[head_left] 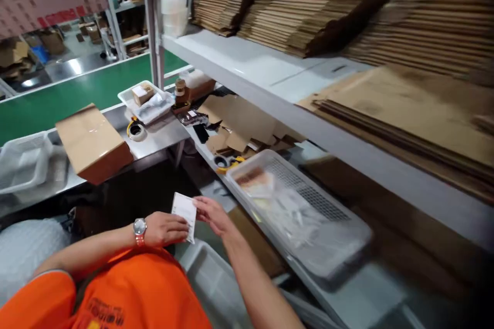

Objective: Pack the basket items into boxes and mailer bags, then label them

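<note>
A small white printed paper slip (185, 209) is held in front of my orange shirt. My left hand (166, 229), with a watch on the wrist, lies across its lower part with the fingers closed on it. At the upper right edge, my right hand (211, 213) pinches the same slip between thumb and fingers. The print is too small to read. Just below the hands stands a grey plastic bin (227, 293), partly covered by my right forearm.
A mesh-bottomed plastic basket (324, 262) with bagged items sits on the right bench. Tape dispensers (223, 163), a cardboard box (92, 139) and a white tray (152, 115) stand ahead. Flattened cartons (285, 10) fill the overhead shelf (247, 64). A green conveyor (96, 90) runs behind.
</note>
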The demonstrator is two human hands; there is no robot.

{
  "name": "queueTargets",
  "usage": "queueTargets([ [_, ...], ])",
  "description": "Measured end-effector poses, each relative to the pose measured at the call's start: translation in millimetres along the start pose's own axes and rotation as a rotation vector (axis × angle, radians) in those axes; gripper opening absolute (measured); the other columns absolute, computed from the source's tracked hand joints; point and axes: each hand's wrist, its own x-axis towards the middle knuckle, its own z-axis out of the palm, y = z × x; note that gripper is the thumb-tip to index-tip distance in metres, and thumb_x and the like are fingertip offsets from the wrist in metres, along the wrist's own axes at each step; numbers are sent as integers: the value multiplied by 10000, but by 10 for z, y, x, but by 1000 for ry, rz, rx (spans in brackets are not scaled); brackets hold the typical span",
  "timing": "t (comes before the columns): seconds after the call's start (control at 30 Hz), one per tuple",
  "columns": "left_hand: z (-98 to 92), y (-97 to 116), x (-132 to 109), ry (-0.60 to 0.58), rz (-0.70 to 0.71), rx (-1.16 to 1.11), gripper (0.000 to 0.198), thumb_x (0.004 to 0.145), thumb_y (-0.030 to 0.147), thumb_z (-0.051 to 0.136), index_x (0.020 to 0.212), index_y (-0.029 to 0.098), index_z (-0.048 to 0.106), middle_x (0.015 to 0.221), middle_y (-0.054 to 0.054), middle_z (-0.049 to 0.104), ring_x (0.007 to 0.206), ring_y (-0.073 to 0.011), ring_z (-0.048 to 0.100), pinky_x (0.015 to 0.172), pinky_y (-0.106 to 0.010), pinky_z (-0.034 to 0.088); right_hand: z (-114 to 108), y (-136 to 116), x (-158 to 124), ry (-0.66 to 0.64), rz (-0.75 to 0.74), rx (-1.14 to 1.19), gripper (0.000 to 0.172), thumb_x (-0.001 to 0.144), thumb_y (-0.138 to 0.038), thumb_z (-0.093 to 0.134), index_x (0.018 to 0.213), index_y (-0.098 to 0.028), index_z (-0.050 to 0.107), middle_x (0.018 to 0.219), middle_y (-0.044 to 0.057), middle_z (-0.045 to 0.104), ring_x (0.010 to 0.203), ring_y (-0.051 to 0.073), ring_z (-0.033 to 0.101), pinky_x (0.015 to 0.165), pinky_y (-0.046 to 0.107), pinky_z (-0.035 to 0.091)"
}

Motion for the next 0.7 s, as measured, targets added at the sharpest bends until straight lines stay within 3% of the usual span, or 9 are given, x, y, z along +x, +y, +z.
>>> queueTargets([
  [0.17,-142,-218,-166,-7,-50,-23,118,1105,289,791,1142,260,899,1342,-115,889,1398,-235,802,1249,-343,640,84,-123,230,-103,82,-181,491,559,-559,1034,789,-213,774,699,-3,708,618,126,563,590,264,440],
  [0.33,-428,-565,-546,65,-243,3,154,1098,372,821,1153,249,895,1391,-151,862,1476,-297,753,1282,-436,629,350,-466,488,-176,41,-410,554,538,-671,1032,665,-227,727,641,-15,661,595,134,546,591,285,456],
  [0.53,-844,-1180,-1264,405,-443,30,566,968,576,943,1349,174,827,1465,-262,801,1490,-388,731,1269,-611,619,994,-879,847,-227,6,-518,613,538,-725,1044,664,-236,697,665,-3,678,620,155,610,621,306,522],
  [0.7,-1281,-1628,-1968,655,-544,-27,773,890,588,1006,1526,224,761,1518,-236,776,1479,-380,738,1259,-607,624,1668,-1089,1326,-176,-67,-471,618,511,-714,1071,675,-222,736,654,5,683,601,147,604,573,288,530],
])
